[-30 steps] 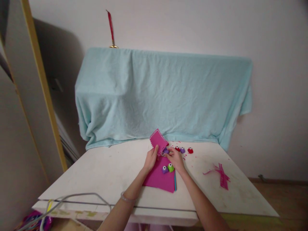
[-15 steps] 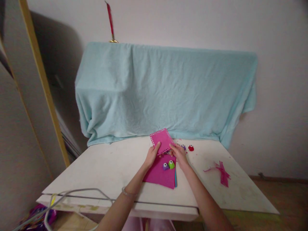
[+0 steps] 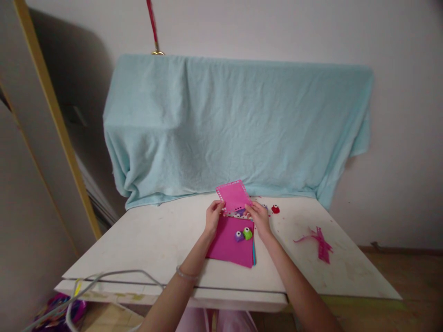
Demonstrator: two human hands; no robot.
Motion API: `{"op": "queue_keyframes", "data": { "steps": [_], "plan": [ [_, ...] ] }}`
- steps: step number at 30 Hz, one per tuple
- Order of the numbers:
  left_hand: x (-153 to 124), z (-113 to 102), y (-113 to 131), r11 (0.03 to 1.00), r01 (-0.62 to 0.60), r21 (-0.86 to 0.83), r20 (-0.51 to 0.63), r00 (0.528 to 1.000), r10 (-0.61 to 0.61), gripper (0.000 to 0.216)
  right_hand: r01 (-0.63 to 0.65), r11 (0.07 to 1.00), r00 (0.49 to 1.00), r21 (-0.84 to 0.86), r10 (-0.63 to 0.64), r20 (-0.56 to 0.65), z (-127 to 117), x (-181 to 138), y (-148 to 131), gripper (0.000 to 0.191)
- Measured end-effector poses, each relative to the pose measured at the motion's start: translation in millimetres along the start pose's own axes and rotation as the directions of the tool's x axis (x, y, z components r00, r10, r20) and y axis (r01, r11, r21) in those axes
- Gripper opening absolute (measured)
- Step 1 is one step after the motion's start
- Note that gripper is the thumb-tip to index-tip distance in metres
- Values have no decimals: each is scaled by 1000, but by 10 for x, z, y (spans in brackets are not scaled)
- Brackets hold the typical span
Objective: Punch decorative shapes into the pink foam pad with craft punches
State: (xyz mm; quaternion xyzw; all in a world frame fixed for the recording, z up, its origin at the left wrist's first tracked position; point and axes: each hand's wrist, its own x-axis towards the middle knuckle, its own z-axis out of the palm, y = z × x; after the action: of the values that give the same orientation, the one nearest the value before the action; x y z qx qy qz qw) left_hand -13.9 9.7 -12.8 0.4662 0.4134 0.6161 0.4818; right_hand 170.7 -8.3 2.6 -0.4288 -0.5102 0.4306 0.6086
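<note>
A small pink square of paper (image 3: pixel 233 196) with a row of punched holes along its edges is held up over the white table (image 3: pixel 152 249). My left hand (image 3: pixel 213 217) pinches its lower left corner and my right hand (image 3: pixel 259 218) pinches its lower right edge. Just below my hands lies a stack of pink sheets (image 3: pixel 228 244), with a blue sheet showing at its right edge. A purple punch (image 3: pixel 238 236) and a green punch (image 3: pixel 247 233) stand on that stack.
A red punch (image 3: pixel 275 209) and a purple one sit behind my right hand among pink scraps. Pink paper strips (image 3: pixel 320 243) lie at the right. A light blue cloth (image 3: pixel 235 124) covers something at the table's back. A grey cable (image 3: pixel 114 276) loops over the front left edge.
The pink square has turned to face me more squarely. My right hand has moved from the purple punch at the square's edge to gripping the square itself. The view tilted up a little.
</note>
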Motion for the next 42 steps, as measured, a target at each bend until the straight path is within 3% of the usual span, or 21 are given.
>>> {"op": "queue_keyframes", "data": {
  "steps": [20,34,42],
  "plan": [
    [8,-21,-26,973,-112,204,-31,992,120,40,-111,993,993,42,113,-40,-28,26,45,36],
    [6,-20,-29,986,-90,142,-25,995,94,46,16,1000,1000,4,-16,19,-34,19,106,36],
    [18,-24,-49,986,-89,141,-43,994,96,42,25,1000,1000,-19,-24,20,-30,20,99,37]
  ]
}}
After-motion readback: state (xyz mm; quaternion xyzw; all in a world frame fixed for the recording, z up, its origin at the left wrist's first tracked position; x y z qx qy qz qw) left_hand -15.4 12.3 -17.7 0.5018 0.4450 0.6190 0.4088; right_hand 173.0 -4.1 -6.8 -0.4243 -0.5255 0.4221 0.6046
